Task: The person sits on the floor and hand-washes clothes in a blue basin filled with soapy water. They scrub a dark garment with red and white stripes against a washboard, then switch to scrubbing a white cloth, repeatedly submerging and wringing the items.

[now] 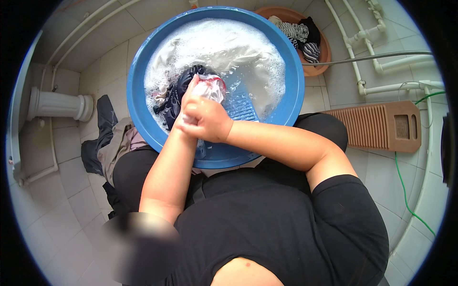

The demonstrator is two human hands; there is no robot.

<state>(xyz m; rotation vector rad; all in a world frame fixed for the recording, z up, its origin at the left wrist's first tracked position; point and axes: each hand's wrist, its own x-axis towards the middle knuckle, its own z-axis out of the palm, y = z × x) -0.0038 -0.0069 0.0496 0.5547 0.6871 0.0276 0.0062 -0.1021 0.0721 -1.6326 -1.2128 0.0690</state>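
In front of me stands a large round blue tub [296, 90] of sudsy water. A dark navy garment [185, 83] lies bunched in it, beside a wet white cloth [210, 89] with red trim. My left hand [190, 93] reaches in between the two; one stretched digit shows along the navy garment, and the other fingers are hidden. Across the left wrist, my right hand [209, 118] is closed, with white suds at its fingers; what it grips is hidden. A ribbed blue washing surface [242, 106] shows through the water. Pale cloth [260, 66] floats under the foam.
Behind the tub at right, an orange-brown basin [326, 59] holds striped and black clothes. A brown washboard [377, 126] lies at my right, near white pipes [396, 88] and a green cord [404, 186]. Dark clothes [106, 119] and a white pedestal [59, 104] are at left.
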